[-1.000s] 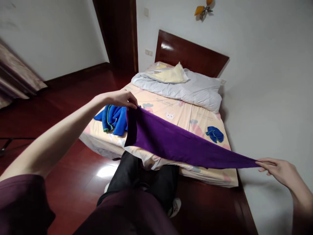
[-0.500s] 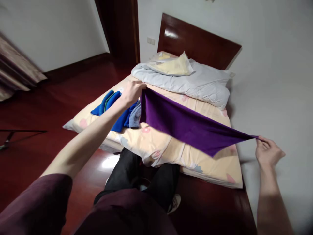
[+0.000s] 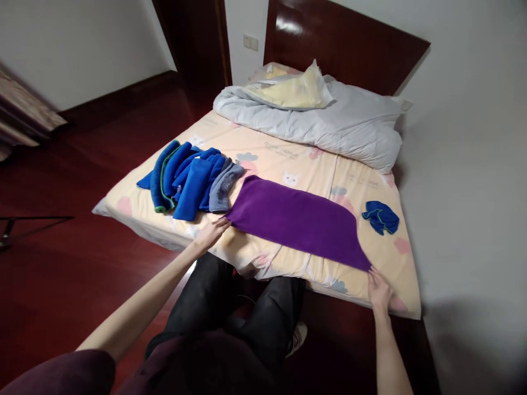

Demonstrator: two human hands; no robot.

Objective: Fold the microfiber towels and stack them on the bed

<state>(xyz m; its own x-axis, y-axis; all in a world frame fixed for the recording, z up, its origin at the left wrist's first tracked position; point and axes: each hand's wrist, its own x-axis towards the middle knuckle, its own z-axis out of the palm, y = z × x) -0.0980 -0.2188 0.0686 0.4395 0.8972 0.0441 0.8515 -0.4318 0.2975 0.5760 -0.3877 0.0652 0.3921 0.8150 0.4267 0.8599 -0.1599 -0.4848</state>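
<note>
Pinches the near left corner of a purple rectangular cloth point(image 3: 298, 219) in the left hand point(image 3: 212, 233), the near right in the right hand point(image 3: 379, 289). Holds it spread over a peach patterned bedsheet point(image 3: 280, 140), between bunched blue and grey cloths point(image 3: 193, 178) and a crumpled green-edged blue cloth point(image 3: 379, 216).

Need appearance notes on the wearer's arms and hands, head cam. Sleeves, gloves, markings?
Both hands, left and right, are bare: no gloves, and no rings or watch that I can make out. Forearms uncovered, no visible markings or cables. A dark maroon short sleeve covers the left upper arm; the right sleeve is out of view.
</note>
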